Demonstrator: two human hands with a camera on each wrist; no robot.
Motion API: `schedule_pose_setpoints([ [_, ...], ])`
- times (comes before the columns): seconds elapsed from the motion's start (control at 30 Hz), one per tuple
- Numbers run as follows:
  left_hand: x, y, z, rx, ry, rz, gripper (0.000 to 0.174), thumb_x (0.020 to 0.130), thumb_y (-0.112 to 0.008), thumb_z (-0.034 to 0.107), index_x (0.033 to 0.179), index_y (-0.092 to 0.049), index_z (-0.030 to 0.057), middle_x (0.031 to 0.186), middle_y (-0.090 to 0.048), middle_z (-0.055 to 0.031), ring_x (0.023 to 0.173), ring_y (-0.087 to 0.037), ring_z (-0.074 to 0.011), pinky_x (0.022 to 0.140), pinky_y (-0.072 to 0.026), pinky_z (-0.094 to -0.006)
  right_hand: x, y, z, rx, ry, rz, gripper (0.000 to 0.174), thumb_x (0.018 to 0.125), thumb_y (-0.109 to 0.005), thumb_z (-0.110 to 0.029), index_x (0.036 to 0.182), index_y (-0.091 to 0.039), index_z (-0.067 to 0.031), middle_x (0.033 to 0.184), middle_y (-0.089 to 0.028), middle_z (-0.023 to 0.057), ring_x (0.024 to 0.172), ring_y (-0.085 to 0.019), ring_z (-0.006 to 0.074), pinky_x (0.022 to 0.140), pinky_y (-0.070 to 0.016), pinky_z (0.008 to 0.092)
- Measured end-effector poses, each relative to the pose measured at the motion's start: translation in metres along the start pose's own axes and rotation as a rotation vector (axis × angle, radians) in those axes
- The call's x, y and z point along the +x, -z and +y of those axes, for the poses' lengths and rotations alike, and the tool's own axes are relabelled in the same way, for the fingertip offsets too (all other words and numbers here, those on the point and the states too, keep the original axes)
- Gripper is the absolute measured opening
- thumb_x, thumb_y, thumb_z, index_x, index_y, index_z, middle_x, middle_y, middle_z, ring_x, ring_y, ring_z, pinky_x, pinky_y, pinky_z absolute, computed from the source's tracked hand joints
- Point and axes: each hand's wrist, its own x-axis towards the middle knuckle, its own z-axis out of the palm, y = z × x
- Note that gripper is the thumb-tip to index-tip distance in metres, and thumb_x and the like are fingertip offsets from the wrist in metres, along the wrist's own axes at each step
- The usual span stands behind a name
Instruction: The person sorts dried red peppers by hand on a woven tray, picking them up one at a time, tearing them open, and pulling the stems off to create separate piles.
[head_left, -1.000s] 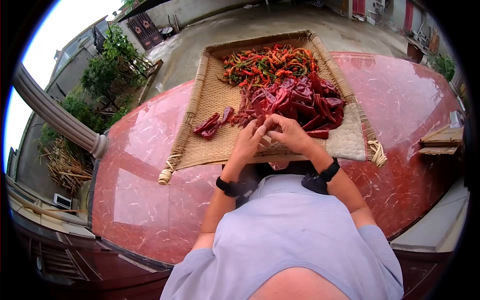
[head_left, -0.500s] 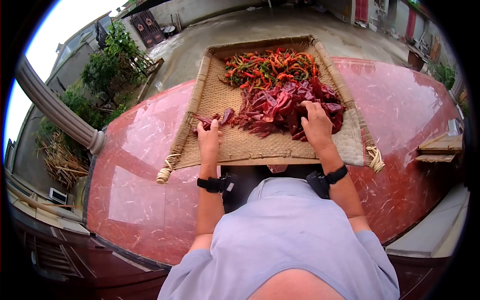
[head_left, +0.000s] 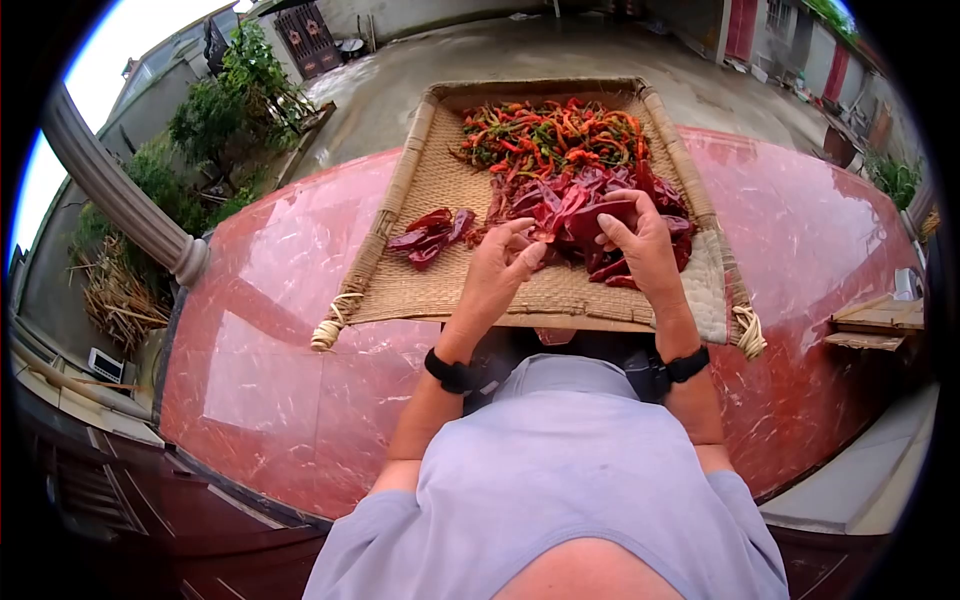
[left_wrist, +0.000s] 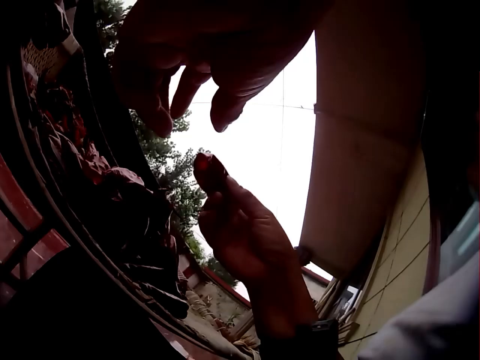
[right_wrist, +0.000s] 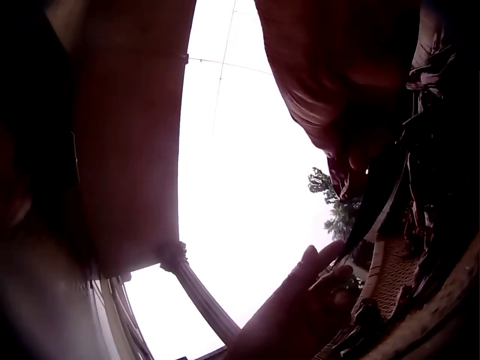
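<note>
Near the middle of the frame, above the big flat basket (head_left: 400, 290), two bare hands face each other with a little space between them. The right hand (head_left: 648, 255) pinches one dark red pepper (head_left: 606, 213) between its thumb and fingers. It is up over the front of the big heap (head_left: 560, 200) of wrinkly dark red peppers. The left hand (head_left: 495, 275) has its thumb and fingers bent a bit and spread apart. The left wrist view shows a gap between them, and nothing is in that gap.

At the top of the basket are skinny peppers (head_left: 550, 140), red, orange and green. At the left side, a little bunch (head_left: 432, 238) of dark red peppers lies apart from the heap. Shiny red floor (head_left: 265, 345) shows on both sides of the basket.

I think the step now is lifting one pepper from the heap and bringing it to the other hand. The next move seems to need the left thumb and finger to close softly on the near end of the pepper while the right hand keeps its pinch. The pepper looks dry and thin, so a hard squeeze might crack it. I can't tell just how the stem end sits.
</note>
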Motion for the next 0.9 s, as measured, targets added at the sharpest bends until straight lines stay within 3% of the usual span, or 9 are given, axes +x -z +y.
schedule_pose_setpoints([
  [0.1,-0.002,-0.019,0.003,0.030,-0.028,-0.033,0.041,0.096,-0.062,0.027,0.127,-0.057,0.0003,0.100,-0.059,-0.0049,0.079,-0.056,-0.0094,0.064,-0.0484,-0.0230,-0.003,-0.008,0.008,0.130,-0.071,-0.219,0.026,0.092,-0.065,-0.010,0.114,-0.053,-0.0040,0.093,-0.067,0.0041,0.074,-0.062,0.0084,0.063,-0.0488,0.0214],
  [0.23,-0.003,-0.011,0.004,0.063,0.110,-0.042,0.027,0.099,-0.057,0.024,0.109,-0.062,-0.0011,0.078,-0.058,0.0007,0.066,-0.053,-0.0065,0.059,-0.0444,-0.0221,-0.008,-0.013,0.005,0.010,-0.114,-0.196,0.024,0.094,-0.062,-0.015,0.114,-0.055,-0.0040,0.094,-0.066,0.0054,0.074,-0.062,0.0097,0.065,-0.0494,0.0231],
  [0.3,0.001,0.003,-0.009,0.216,-0.007,0.087,0.027,0.097,-0.058,0.025,0.110,-0.064,0.0021,0.076,-0.064,-0.0065,0.067,-0.057,-0.0130,0.062,-0.0477,-0.0307,-0.003,-0.009,0.017,-0.146,-0.069,-0.067,0.025,0.094,-0.062,-0.019,0.113,-0.056,-0.0037,0.094,-0.066,0.0070,0.075,-0.063,0.0117,0.066,-0.0498,0.0245],
  [0.37,0.004,0.022,-0.019,0.458,0.118,0.281,0.032,0.093,-0.060,0.035,0.104,-0.066,0.0059,0.079,-0.067,-0.0150,0.074,-0.065,-0.0292,0.067,-0.0479,-0.0391,-0.002,0.000,0.036,-0.709,0.165,0.067,0.028,0.088,-0.065,-0.021,0.111,-0.057,-0.0074,0.106,-0.063,0.0121,0.091,-0.064,0.0302,0.077,-0.0508,0.0404],
  [0.47,0.002,0.047,-0.020,0.706,0.135,0.510,0.033,0.093,-0.059,0.038,0.100,-0.065,0.0059,0.085,-0.069,-0.0165,0.082,-0.066,-0.0370,0.071,-0.0485,-0.0454,-0.007,-0.001,0.039,-0.974,0.056,0.075,0.031,0.086,-0.066,-0.021,0.111,-0.052,-0.0093,0.111,-0.061,0.0127,0.098,-0.062,0.0352,0.080,-0.0492,0.0453],
  [0.57,0.002,0.073,-0.028,0.743,0.283,0.576,0.034,0.090,-0.062,0.039,0.106,-0.065,0.0084,0.091,-0.071,-0.0168,0.087,-0.067,-0.0368,0.075,-0.0499,-0.0451,-0.001,-0.007,0.044,-0.981,-0.079,0.064,0.041,0.083,-0.070,-0.021,0.113,-0.046,-0.0072,0.102,-0.066,0.0158,0.095,-0.063,0.0378,0.078,-0.0490,0.0471],
  [0.6,0.003,0.081,-0.036,0.706,0.303,0.578,0.044,0.088,-0.065,0.036,0.121,-0.058,0.0074,0.092,-0.070,-0.0198,0.089,-0.067,-0.0378,0.078,-0.0501,-0.0455,0.001,-0.009,0.048,-1.006,-0.071,0.086,0.043,0.082,-0.071,-0.021,0.114,-0.046,-0.0077,0.101,-0.066,0.0155,0.094,-0.064,0.0377,0.078,-0.0489,0.0473],
  [0.73,-0.003,0.086,-0.030,0.646,0.330,0.506,0.072,0.083,-0.071,0.028,0.141,-0.037,0.0021,0.092,-0.069,-0.0226,0.092,-0.066,-0.0392,0.083,-0.0497,-0.0457,0.004,-0.011,0.052,-0.938,-0.123,0.150,0.045,0.079,-0.074,-0.019,0.115,-0.047,-0.0108,0.093,-0.068,0.0099,0.091,-0.066,0.0348,0.076,-0.0488,0.0463],
  [0.9,0.001,0.062,-0.028,0.522,0.099,0.388,0.046,0.086,-0.067,0.016,0.127,-0.055,-0.0002,0.072,-0.062,-0.0076,0.066,-0.061,-0.0180,0.068,-0.0502,-0.0326,0.009,0.000,0.050,-0.662,-0.175,0.218,0.027,0.081,-0.069,-0.018,0.103,-0.057,-0.0082,0.091,-0.067,0.0070,0.085,-0.065,0.0298,0.077,-0.0494,0.0406],
])
